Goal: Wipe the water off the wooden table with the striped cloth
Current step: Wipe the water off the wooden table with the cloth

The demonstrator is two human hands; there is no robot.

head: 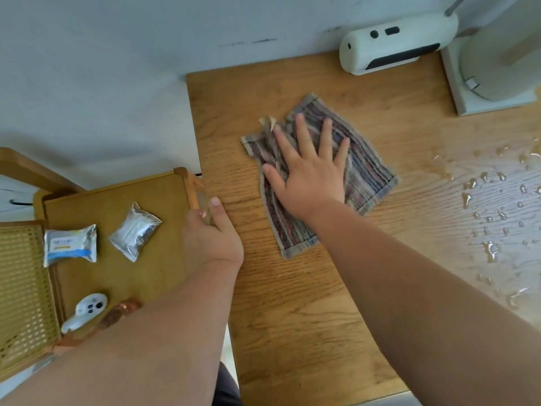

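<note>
Pale wall is backing the wooden surface point(307, 303), which is taking up the middle and right of the view, with a white device point(395, 42) and the base of a stand point(491, 92) sitting along its far edge. The striped cloth point(371, 177) is lying flat on the left-centre of the surface, and the right hand point(310, 177) is pressing down on it with its fingers point(303, 136) spread wide and flat, not gripping. The left hand point(212, 238) is resting at the surface's left edge, its fingers curled loosely over the rim and holding nothing that I can make out.

Water point(494, 218) is lying in beads and a thin sheen on the right side of the surface, well apart from the cloth. The wood beneath and around the cloth is looking dry. Judging from this, the wiping is hardly under way: the cloth is in hand and pressed to the wood, but none of the visible spill is being touched, so nearly all the work is remaining, with the cloth needing to travel right across the wet patch.

Off to the left, a chair seat point(123, 276) is carrying two foil packets point(134, 230) and a small white gadget point(87, 312).
</note>
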